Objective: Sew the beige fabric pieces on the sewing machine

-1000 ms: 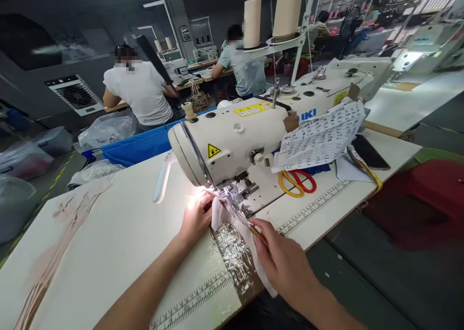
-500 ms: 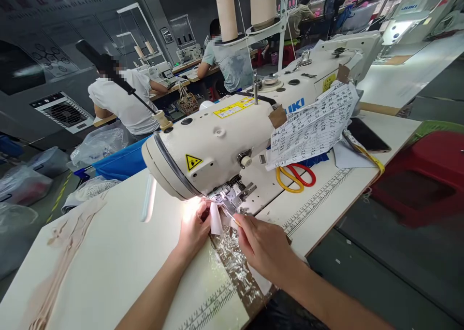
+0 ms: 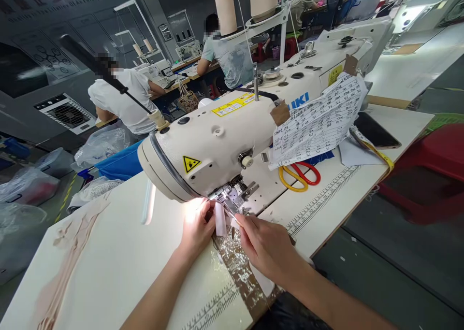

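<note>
A white JUKI sewing machine (image 3: 195, 141) stands before me, its lamp lighting the needle area. My left hand (image 3: 197, 229) is closed close under the machine head, fingertips at a narrow pale fabric strip (image 3: 220, 220) that hangs down beside the presser foot; the grip itself is partly hidden. My right hand (image 3: 266, 245) pinches slim metal tweezers (image 3: 230, 211), tips pointing toward the presser foot. Below it a white piece of cloth (image 3: 264, 278) hangs over the brown, clear-taped strip (image 3: 237, 262) at the table edge.
Yellow-and-red-handled scissors (image 3: 294, 178) lie right of the needle, behind a printed ruler scale (image 3: 322, 197). A handwritten sheet (image 3: 319, 122), phone (image 3: 377, 129) and tape measure (image 3: 379, 155) are farther right. Beige straps (image 3: 72, 257) lie left. A red stool (image 3: 431, 175) stands beside the table.
The view has shifted slightly. Both hands stay at the needle area with nearly the same grips, and the pale strip hangs a little straighter.
</note>
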The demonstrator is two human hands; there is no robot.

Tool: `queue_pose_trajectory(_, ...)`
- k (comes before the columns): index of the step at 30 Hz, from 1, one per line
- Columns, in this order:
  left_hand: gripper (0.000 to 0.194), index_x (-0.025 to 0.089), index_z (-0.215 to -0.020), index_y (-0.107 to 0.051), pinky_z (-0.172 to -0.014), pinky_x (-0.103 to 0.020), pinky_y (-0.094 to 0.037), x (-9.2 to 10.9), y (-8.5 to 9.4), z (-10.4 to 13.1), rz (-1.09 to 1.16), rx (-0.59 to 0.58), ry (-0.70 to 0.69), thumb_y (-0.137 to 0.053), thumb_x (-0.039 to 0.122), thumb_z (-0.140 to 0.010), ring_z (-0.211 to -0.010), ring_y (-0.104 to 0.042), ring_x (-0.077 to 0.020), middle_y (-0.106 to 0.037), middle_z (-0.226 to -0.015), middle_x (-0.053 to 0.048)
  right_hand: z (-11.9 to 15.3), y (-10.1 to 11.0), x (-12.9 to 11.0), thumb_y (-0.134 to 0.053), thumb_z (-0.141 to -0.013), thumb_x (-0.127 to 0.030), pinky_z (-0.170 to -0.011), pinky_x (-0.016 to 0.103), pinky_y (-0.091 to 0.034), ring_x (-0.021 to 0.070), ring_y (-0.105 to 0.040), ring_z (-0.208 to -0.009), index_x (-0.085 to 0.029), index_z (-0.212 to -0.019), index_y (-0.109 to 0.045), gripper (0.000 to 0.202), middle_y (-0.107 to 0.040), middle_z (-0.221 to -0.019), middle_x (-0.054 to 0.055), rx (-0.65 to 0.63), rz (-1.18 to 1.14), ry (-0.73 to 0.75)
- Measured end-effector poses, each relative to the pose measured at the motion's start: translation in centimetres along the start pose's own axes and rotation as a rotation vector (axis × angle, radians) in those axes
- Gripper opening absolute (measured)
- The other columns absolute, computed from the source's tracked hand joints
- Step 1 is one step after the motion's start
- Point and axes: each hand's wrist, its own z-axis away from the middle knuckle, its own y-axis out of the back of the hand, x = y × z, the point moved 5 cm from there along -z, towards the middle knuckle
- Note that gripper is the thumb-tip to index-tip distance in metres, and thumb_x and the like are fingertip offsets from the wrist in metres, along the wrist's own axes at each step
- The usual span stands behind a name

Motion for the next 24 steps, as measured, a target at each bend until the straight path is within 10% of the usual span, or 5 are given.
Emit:
queue_pose_trajectory(15,0.02,0.019,-0.069,-0.057,-0.054,-0.025,-0.046,-0.5,-0.2,-0.3,0.238,0.008,0.194,-0.049,0.03,-0.083,-0.062,-0.056,-0.0153,-0.061,-0.068,-0.002,-0.1,-0.1,0.1,-0.047,-0.091,-0.013,-0.046,0.026,-0.042,0.0146,-0.066,-0.061,-0.014,-0.113,-0.057,0.025,-0.071,-0.079,0.002,-0.051,0.014,-0.012)
queue_pose_trajectory(24,0.02,0.02,-0.072,-0.056,-0.06,-0.029,-0.048,0.4,0.3,-0.2,-0.066,0.08,-0.061,-0.044,0.027,-0.087,-0.063,-0.058,-0.0157,-0.065,-0.076,-0.003,-0.3,-0.4,-0.2,-0.048,-0.091,-0.01,-0.048,0.026,-0.045,0.0161,-0.067,-0.062,-0.012,-0.117,-0.057,0.028,-0.071,-0.078,0.003,-0.055,0.068,-0.016)
